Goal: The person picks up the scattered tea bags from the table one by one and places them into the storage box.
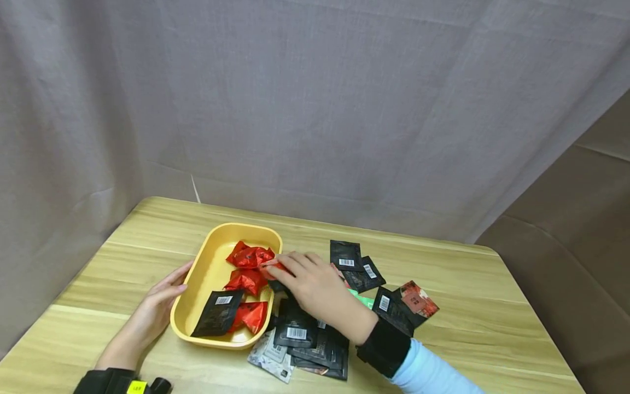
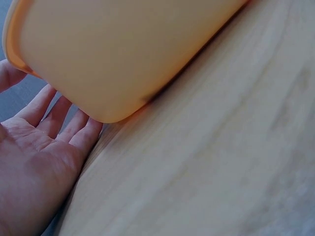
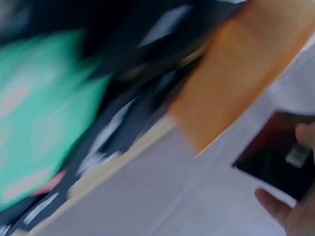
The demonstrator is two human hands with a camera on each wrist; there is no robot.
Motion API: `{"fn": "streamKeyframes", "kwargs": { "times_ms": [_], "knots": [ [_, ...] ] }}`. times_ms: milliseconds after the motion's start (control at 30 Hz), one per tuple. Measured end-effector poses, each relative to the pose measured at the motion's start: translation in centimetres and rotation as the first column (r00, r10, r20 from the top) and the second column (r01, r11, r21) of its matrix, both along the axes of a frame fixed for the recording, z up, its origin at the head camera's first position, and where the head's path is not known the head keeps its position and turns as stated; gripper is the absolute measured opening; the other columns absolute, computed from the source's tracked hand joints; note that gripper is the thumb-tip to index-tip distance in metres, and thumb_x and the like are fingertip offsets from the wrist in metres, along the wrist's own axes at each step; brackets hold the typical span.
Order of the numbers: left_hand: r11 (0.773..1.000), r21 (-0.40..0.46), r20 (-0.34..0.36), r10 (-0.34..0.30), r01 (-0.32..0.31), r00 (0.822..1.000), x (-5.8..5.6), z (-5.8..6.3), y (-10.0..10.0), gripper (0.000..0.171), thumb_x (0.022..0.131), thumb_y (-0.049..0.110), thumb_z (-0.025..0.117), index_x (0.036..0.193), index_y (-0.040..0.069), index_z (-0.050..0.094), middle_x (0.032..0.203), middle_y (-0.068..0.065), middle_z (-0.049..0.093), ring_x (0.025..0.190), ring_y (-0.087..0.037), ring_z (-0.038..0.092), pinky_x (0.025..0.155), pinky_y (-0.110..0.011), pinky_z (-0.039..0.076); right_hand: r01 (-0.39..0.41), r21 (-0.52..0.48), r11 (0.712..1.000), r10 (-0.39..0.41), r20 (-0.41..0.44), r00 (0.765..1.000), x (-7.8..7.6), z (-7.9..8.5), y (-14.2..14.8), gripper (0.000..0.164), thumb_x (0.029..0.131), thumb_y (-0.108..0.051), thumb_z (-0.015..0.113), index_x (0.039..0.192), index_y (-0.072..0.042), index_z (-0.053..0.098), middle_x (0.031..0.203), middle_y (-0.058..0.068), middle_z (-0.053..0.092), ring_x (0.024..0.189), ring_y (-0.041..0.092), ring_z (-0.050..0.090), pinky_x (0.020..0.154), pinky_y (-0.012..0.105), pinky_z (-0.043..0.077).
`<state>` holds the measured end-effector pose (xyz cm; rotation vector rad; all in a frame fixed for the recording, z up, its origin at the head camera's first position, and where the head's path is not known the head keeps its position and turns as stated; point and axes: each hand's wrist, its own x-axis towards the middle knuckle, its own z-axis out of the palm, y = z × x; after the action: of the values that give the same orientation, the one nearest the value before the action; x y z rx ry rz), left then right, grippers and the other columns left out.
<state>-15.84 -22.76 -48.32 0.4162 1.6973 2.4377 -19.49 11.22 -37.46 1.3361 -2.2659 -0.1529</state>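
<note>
As yellow plastic tray [image 1: 207, 273] is likely being filled | right hand [image 1: 315, 284]: flat black-red sachet [image 3: 273, 160] pinched | left hand [image 1: 158, 302]: straight-fingered | release needed

A plain grey cloth curtain [image 1: 344, 109] fills the background, hanging in soft vertical folds at the left and crossed by faint creases low down. Near its lower left, a thin pale slanting strip [image 1: 195, 189] stands out. At the right, a darker brownish-grey creased expanse [image 1: 566, 219] meets the curtain along a slanting line. Below lies a pale yellow wood-grained surface [image 1: 477, 323] with rounded far corners.
</note>
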Motion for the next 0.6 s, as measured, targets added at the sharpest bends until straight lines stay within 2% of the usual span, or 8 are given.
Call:
{"fn": "streamKeyframes", "kwargs": {
  "times_ms": [100, 300, 500, 600],
  "knots": [
    [1.000, 0.005, -0.006, 0.000, 0.000, 1.000, 0.1, 0.0, 0.0, 0.049, 0.104, 0.004, 0.033, 0.150, 0.019, 0.041, 0.141, 0.018, 0.049, 0.125, -0.003, 0.050, 0.098, -0.020, 0.043, -0.053, 0.033, 0.998, 0.052, 0.026, 0.998, 1.0, -0.5, -2.4, 0.044, 0.093, -0.016, 0.066, 0.137, -0.022, 0.061, 0.136, 0.004, 0.060, 0.123, 0.021, 0.056, 0.102, 0.037, 0.045],
    [0.999, 0.028, -0.027, -0.021, 0.022, 0.999, 0.2, 0.0, 0.0, 0.050, 0.104, 0.002, 0.032, 0.150, 0.018, 0.041, 0.143, 0.016, 0.049, 0.126, -0.004, 0.050, 0.099, -0.021, 0.043, -0.079, 0.053, 0.996, 0.075, 0.069, 0.995, 2.3, -2.1, -5.1, 0.041, 0.097, -0.024, 0.063, 0.137, -0.027, 0.060, 0.136, 0.001, 0.059, 0.125, 0.017, 0.054, 0.104, 0.037, 0.044],
    [1.000, 0.024, -0.023, -0.014, 0.014, 1.000, 0.0, 0.1, 0.1, 0.049, 0.104, 0.003, 0.033, 0.151, 0.015, 0.040, 0.142, 0.016, 0.050, 0.126, -0.004, 0.050, 0.099, -0.020, 0.043, -0.016, -0.013, 1.000, 0.017, 0.104, 0.994, 1.9, -3.1, -6.0, 0.041, 0.097, -0.020, 0.061, 0.138, -0.023, 0.060, 0.132, -0.001, 0.061, 0.123, 0.017, 0.055, 0.102, 0.037, 0.045],
    [1.000, 0.016, -0.022, -0.008, 0.008, 1.000, 0.0, 0.1, 0.0, 0.049, 0.104, 0.003, 0.033, 0.151, 0.015, 0.040, 0.142, 0.017, 0.049, 0.126, -0.004, 0.050, 0.099, -0.019, 0.043, 0.013, -0.041, 0.999, -0.008, 0.128, 0.992, 1.7, -3.3, -6.1, 0.044, 0.097, -0.025, 0.062, 0.140, -0.018, 0.057, 0.133, 0.001, 0.060, 0.123, 0.019, 0.055, 0.103, 0.037, 0.044]
  ]
}}
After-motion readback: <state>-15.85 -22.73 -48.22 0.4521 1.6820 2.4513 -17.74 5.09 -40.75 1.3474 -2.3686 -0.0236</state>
